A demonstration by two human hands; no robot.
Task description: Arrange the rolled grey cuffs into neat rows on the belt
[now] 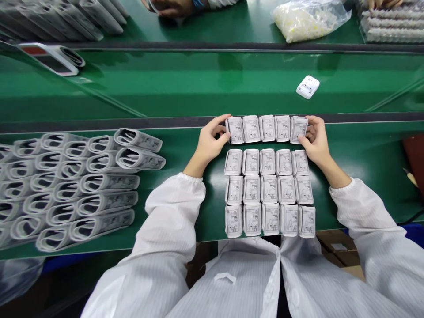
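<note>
A row of folded printed paper leaflets (267,129) lies across the far side of the green bench, between my hands. My left hand (212,139) pinches the row's left end, thumb in front and fingers behind. At the right end, my right hand (316,139) is closed on the last leaflet, its thumb on the printed face. Nearer to me, several more rows of the same leaflets (269,190) form a neat block reaching the bench's front edge. The hands' far fingers are partly hidden behind the paper.
Many rolled leaflets (109,185) stand in rows at the left. Beyond a dark rail is a green belt (185,84) with a small white plastic part (308,87) and a white-red item (49,57). Across it are another person's hand (175,8) and a plastic bag (308,20).
</note>
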